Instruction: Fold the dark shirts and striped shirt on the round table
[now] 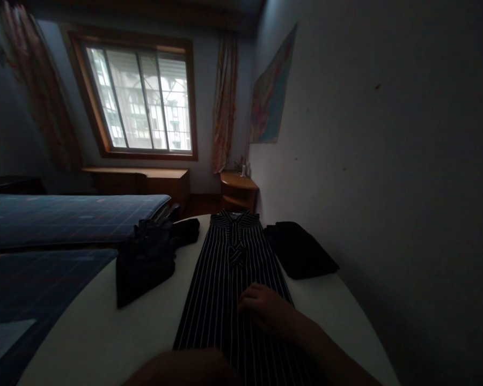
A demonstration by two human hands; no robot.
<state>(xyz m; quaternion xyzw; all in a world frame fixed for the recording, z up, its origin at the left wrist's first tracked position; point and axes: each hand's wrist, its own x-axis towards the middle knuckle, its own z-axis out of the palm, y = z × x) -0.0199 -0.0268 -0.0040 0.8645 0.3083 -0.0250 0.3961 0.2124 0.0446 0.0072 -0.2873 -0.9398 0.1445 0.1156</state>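
A black shirt with thin white stripes lies lengthwise on a pale table, its collar at the far edge and its two sides folded in. My right hand is over the lower right part of the shirt. Its fingers are curled and close together, and whatever may be under them is hidden. At the bottom edge, my left hand shows only as a dark shape beside the shirt's near end, with its fingers hidden.
Left of the shirt lies a crumpled dark garment; to its right is a folded black garment. A bed with a blue plaid cover stands left of the table. The wall runs along the right. Beyond is a wooden corner shelf.
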